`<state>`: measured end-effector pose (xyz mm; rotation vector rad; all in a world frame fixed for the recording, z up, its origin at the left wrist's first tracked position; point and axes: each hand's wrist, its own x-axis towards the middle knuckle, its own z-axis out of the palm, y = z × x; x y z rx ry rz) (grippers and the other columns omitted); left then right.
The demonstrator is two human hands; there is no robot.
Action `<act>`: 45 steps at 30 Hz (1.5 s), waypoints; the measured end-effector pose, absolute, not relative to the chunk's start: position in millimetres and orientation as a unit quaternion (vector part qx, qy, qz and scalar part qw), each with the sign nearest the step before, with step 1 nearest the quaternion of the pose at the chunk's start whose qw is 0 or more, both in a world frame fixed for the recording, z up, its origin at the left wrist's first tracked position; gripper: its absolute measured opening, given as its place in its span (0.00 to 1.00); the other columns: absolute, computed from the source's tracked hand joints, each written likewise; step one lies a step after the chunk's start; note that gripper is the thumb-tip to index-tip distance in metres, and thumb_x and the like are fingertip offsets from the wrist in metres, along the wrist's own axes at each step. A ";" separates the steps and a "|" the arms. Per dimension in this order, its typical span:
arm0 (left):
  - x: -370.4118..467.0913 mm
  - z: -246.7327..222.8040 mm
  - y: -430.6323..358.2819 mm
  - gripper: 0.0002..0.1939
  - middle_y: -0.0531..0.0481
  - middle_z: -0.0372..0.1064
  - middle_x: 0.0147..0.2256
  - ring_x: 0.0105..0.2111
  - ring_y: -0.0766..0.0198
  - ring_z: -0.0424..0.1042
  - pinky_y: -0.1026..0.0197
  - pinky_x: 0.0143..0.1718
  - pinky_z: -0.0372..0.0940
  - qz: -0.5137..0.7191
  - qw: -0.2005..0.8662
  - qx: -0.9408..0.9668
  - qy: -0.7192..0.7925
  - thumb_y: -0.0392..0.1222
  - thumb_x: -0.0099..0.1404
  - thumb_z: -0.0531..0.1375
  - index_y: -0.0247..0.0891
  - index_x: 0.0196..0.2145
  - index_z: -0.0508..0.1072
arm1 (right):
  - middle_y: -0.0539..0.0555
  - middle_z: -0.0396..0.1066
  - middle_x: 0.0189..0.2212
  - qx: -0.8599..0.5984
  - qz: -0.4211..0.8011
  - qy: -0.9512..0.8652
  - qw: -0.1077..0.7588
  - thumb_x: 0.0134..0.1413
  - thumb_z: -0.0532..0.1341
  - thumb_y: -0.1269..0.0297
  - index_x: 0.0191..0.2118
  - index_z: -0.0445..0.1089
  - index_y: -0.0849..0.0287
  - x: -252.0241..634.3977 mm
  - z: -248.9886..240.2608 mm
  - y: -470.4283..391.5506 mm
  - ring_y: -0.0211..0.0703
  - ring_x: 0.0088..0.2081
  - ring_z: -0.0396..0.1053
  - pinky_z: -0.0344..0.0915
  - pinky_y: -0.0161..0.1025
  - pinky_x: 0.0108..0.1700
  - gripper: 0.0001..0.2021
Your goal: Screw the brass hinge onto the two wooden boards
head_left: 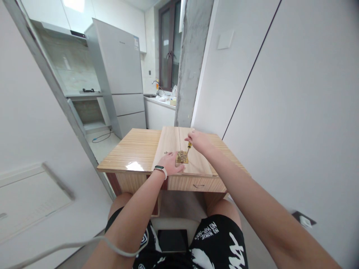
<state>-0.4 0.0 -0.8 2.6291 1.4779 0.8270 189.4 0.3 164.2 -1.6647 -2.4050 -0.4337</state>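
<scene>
My right hand [198, 140] is closed around the yellow handle of a screwdriver [189, 145], held upright with a slight tilt. Its tip reaches down to the right leaf of a brass hinge [182, 157]. The hinge lies unfolded across the seam between two pale wooden boards, a left board [169, 140] and a right board [198, 163]. Spread out flat, my left hand [169, 163] rests on the left board against the hinge's left edge, thumb just below it. A few small metal pieces [166, 152], perhaps screws, lie by its fingers.
The boards lie on a glossy wood-grain desk [131, 144] with a front drawer [198, 184]. A white wall [280, 112] stands close on the right. Beyond the desk are a refrigerator [123, 67] and a kitchen sink [150, 96]. A pale cable [70, 245] crosses my left forearm.
</scene>
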 end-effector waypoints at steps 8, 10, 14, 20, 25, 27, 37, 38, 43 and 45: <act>-0.1 1.7 -2.4 0.40 0.38 0.71 0.55 0.60 0.45 0.65 0.46 0.60 0.62 0.263 0.009 0.840 0.474 0.66 0.63 0.59 0.38 0.63 0.61 | 0.57 0.75 0.50 -0.530 -0.076 -0.832 0.148 0.70 0.53 0.67 0.53 0.72 0.57 198.4 159.8 0.6 0.44 0.50 0.71 0.62 0.35 0.51 0.14; -0.2 1.8 -3.1 0.40 0.37 0.71 0.55 0.60 0.45 0.65 0.46 0.60 0.61 0.264 0.008 0.841 0.473 0.65 0.63 0.59 0.37 0.64 0.60 | 0.56 0.76 0.49 -0.530 -0.066 -0.835 0.129 0.69 0.51 0.69 0.53 0.72 0.57 199.3 163.5 0.7 0.44 0.50 0.72 0.62 0.36 0.50 0.15; -0.4 1.5 -3.7 0.39 0.38 0.71 0.56 0.61 0.45 0.64 0.46 0.60 0.61 0.260 0.013 0.840 0.477 0.65 0.63 0.59 0.38 0.64 0.61 | 0.60 0.77 0.47 -0.542 -0.074 -0.832 0.086 0.69 0.53 0.68 0.51 0.73 0.58 198.9 172.2 0.0 0.47 0.49 0.73 0.62 0.37 0.49 0.13; -0.2 1.4 -4.2 0.39 0.38 0.71 0.55 0.60 0.46 0.65 0.46 0.60 0.61 0.260 0.012 0.841 0.474 0.64 0.63 0.59 0.38 0.64 0.60 | 0.64 0.77 0.46 -0.547 -0.120 -0.828 0.043 0.71 0.53 0.56 0.47 0.74 0.61 192.1 179.4 -4.6 0.51 0.49 0.73 0.64 0.40 0.48 0.16; -0.2 2.0 -3.8 0.39 0.39 0.71 0.55 0.60 0.46 0.65 0.46 0.60 0.60 0.260 0.010 0.843 0.470 0.65 0.63 0.59 0.39 0.64 0.60 | 0.65 0.76 0.47 -0.571 -0.143 -0.808 0.031 0.72 0.48 0.47 0.50 0.74 0.59 185.9 178.4 -7.4 0.54 0.50 0.73 0.64 0.44 0.50 0.25; -0.1 2.7 -3.8 0.39 0.38 0.71 0.55 0.60 0.46 0.65 0.47 0.60 0.61 0.262 0.009 0.844 0.468 0.65 0.63 0.60 0.38 0.64 0.60 | 0.65 0.76 0.47 -0.591 -0.144 -0.793 0.028 0.72 0.46 0.48 0.50 0.75 0.59 183.0 176.8 -7.5 0.54 0.50 0.73 0.64 0.43 0.50 0.25; 0.4 5.5 -5.6 0.39 0.38 0.71 0.55 0.60 0.46 0.66 0.47 0.60 0.61 0.258 0.016 0.842 0.473 0.64 0.63 0.60 0.39 0.64 0.60 | 0.64 0.76 0.47 -0.590 -0.157 -0.790 0.049 0.73 0.46 0.48 0.48 0.75 0.59 180.2 174.0 -11.9 0.52 0.49 0.74 0.63 0.40 0.47 0.25; 0.3 5.8 -5.7 0.39 0.38 0.71 0.56 0.60 0.46 0.66 0.47 0.60 0.61 0.258 0.017 0.841 0.475 0.64 0.63 0.60 0.39 0.64 0.60 | 0.64 0.76 0.47 -0.582 -0.155 -0.797 0.053 0.73 0.47 0.48 0.48 0.74 0.59 181.6 173.8 -12.1 0.51 0.48 0.73 0.63 0.40 0.47 0.24; -0.5 5.4 -4.8 0.39 0.38 0.71 0.56 0.60 0.46 0.66 0.47 0.60 0.61 0.258 0.018 0.841 0.475 0.64 0.63 0.60 0.39 0.64 0.60 | 0.62 0.76 0.47 -0.554 -0.122 -0.820 0.072 0.73 0.49 0.57 0.48 0.72 0.58 189.5 171.6 -12.4 0.49 0.47 0.73 0.62 0.38 0.45 0.16; -1.1 4.7 -4.2 0.39 0.38 0.71 0.56 0.60 0.46 0.65 0.47 0.60 0.61 0.259 0.017 0.842 0.473 0.64 0.63 0.60 0.38 0.63 0.60 | 0.60 0.76 0.47 -0.546 -0.110 -0.827 0.075 0.73 0.50 0.62 0.50 0.71 0.57 193.1 171.1 -12.3 0.48 0.46 0.73 0.62 0.38 0.44 0.14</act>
